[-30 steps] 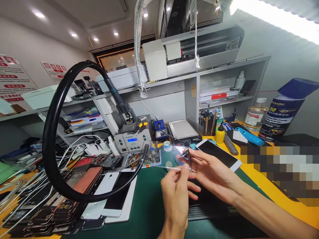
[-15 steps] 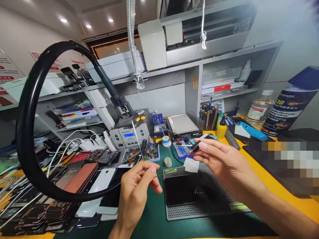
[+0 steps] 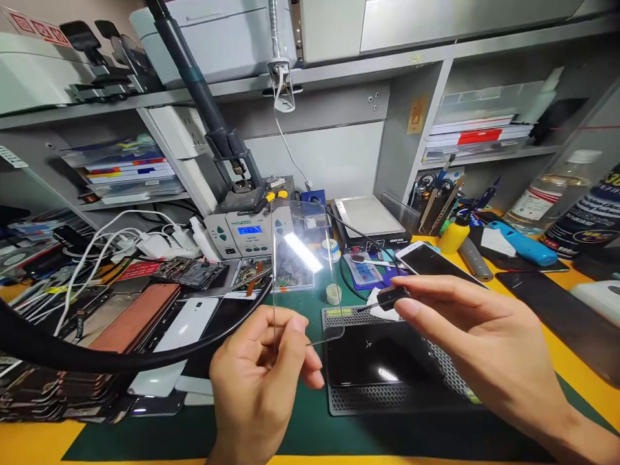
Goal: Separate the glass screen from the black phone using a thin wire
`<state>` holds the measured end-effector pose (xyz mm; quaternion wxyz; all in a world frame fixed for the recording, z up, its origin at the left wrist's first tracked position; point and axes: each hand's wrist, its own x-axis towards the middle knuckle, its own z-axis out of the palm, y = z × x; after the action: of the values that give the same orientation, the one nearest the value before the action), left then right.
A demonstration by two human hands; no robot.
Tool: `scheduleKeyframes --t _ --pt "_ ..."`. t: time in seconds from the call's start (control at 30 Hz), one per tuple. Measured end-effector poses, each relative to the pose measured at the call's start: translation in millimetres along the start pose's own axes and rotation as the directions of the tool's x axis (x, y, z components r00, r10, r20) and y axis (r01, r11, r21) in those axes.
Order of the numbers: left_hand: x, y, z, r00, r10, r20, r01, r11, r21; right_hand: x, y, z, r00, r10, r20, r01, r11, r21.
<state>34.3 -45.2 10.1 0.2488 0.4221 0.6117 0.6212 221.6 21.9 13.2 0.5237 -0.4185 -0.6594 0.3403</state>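
Note:
My left hand (image 3: 271, 381) pinches the lower edge of a clear screen protector (image 3: 303, 290) between thumb and fingers. The protector is phone-shaped, stands nearly upright, and reflects a bright light strip. My right hand (image 3: 484, 336) is closed on a small black tool (image 3: 393, 298) with a thin tip pointing left. A gap separates the tool from the protector. Below and between the hands, a phone with a dark screen (image 3: 387, 355) lies on a grey perforated mat (image 3: 368, 403). A crumpled white wipe (image 3: 382, 307) is at the mat's back edge, partly hidden by the black tool.
At left lie stacked phone parts (image 3: 58, 394) and a white phone (image 3: 174, 345), crossed by a black flexible hose (image 3: 145, 358). A soldering station (image 3: 237, 232) and a flat heating plate (image 3: 368, 219) stand behind. Bottles, including a yellow one (image 3: 454, 236), are at right.
The view has tilted down and moved closer. My left hand has turned the protector from nearly edge-on to face me. My right hand still grips the black tool.

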Motion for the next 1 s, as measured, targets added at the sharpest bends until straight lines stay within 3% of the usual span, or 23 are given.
scheduleKeyframes --t 0.2,0.47,0.73,1.0 --pt "-2.1 1.0 -1.5 1.0 -0.008 0.006 0.008 1.0 0.015 -1.3 -2.5 4.1 1.0 -0.024 -0.013 0.024 1.0 -0.013" --pt "-5.6 0.4 0.8 0.999 0.051 -0.012 -0.05 0.998 0.041 -9.6 -2.9 7.0 0.983 -0.179 -0.032 0.176 0.982 -0.062" --pt "-6.5 -0.9 -0.5 0.999 0.052 0.0 -0.052 0.997 0.063 -12.0 5.2 7.7 0.962 -0.254 0.095 0.259 0.965 -0.038" --pt "-7.8 -1.7 -1.3 0.998 0.055 -0.009 -0.054 0.995 0.087 -13.3 5.9 5.7 0.942 -0.311 0.123 0.316 0.948 -0.026"
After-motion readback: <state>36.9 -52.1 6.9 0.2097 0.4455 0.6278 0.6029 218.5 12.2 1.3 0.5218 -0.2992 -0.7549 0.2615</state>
